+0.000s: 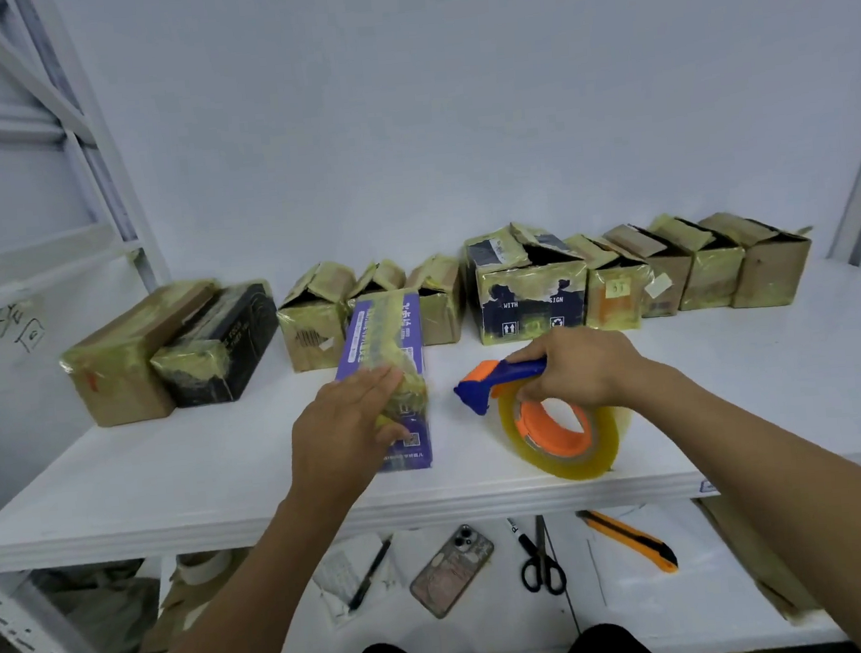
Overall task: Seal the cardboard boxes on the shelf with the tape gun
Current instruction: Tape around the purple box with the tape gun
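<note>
At the shelf's (198, 473) front edge, a left hand (346, 428) lies flat, fingers straight, on a purple box (385, 335). Just beside it, the right hand (578, 366) grips the tape gun (544, 423) by its handle. Cardboard boxes (529, 292) line the back edge.

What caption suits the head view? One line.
Left hand presses a purple box on the shelf; right hand grips the tape gun.

I count ten cardboard boxes (528, 287) in back, one purple box (382, 330), one tape gun (549, 427). Below lie one phone (452, 571), one scissors (541, 559), one knife (633, 539), one pen (370, 573).
</note>
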